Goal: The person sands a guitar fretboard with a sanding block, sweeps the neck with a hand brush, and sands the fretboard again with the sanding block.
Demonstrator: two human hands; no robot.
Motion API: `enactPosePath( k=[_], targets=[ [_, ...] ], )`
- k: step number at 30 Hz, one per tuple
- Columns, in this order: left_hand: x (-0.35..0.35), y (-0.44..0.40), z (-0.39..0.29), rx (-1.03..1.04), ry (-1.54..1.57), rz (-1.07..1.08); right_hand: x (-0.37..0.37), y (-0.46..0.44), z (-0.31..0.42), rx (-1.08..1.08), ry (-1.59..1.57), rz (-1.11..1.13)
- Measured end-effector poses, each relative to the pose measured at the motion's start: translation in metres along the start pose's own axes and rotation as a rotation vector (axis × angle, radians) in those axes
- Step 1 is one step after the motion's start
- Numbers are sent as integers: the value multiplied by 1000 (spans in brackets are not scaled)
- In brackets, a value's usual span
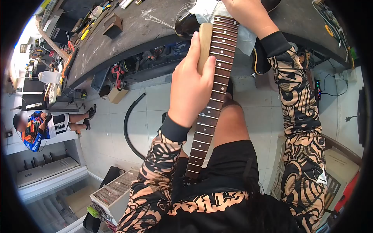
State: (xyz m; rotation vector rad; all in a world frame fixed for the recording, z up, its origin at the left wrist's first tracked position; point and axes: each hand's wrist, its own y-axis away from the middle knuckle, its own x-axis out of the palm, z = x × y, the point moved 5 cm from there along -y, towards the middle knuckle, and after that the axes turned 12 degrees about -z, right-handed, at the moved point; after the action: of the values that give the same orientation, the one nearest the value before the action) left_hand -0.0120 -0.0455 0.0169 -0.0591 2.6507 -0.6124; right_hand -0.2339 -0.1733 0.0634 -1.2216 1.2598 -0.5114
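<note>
One wooden block [206, 32], long fretted neck [223, 51]

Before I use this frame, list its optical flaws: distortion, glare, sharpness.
Head view: strong fisheye, with black corners and the workbench edge bowed; head view: the far-left edge washes out to white; head view: frets on the fretboard read crisply, while the right hand is cropped at the top.

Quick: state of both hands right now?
Left hand: closed on the wooden block, beside the fretboard.
Right hand: fingers mostly out of frame, can't tell.
</note>
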Motion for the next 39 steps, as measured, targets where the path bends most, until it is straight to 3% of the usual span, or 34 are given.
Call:
enactPosePath(
  k=[2,5,8,12,13,15,17,18,21,24,27,28,29,31,32,35,36,37,39],
  targets=[
    [1,-1,-4,26,-22,-21,-3,-2,-5,14,-65,-39],
    [-32,63,-7,-220,2,101,-5,-5,-2,218,-290,-27],
    [-57,112,-16,-174,-86,158,-16,-6,2,74,-178,-86],
    [-17,34,-10,-204,11,90,-9,-6,3,29,-126,-98],
    [-3,3,-10,11,50,-1,-7,-7,3,46,-153,-99],
    [8,-22,-10,-97,47,9,-6,-7,3,38,-199,-115],
    [-2,-4,-11,-53,25,9,-1,-7,-2,55,-235,-62],
    [-14,19,-14,-193,36,77,-2,-8,-3,183,-343,-47],
    [-51,89,-19,-199,-34,111,-2,-5,-4,162,-224,45],
    [-56,100,-16,-166,-31,103,-15,-11,6,-40,-142,-92],
    [-17,31,-11,-187,13,70,-10,-8,-1,66,-214,-69],
    [-5,7,-8,-109,-8,44,-12,-9,2,19,-202,-115],
    [3,-9,-9,-30,-25,14,-10,-7,2,-15,-101,-77],
    [6,-14,-7,-77,-10,26,-9,-5,8,-86,99,-5],
    [4,-12,-4,-54,-19,22,-9,-7,-2,244,-250,-23],
    [-15,-6,-7,-5,7,-67,-18,-4,9,57,-17,-359],
    [-23,-2,-3,48,20,-141,-22,-10,17,171,-58,-110],
    [-31,3,1,100,32,-212,-24,-20,28,117,-140,-52],
    [-43,18,12,8,89,-209,-25,-38,54,16,-303,77]
  ],
)
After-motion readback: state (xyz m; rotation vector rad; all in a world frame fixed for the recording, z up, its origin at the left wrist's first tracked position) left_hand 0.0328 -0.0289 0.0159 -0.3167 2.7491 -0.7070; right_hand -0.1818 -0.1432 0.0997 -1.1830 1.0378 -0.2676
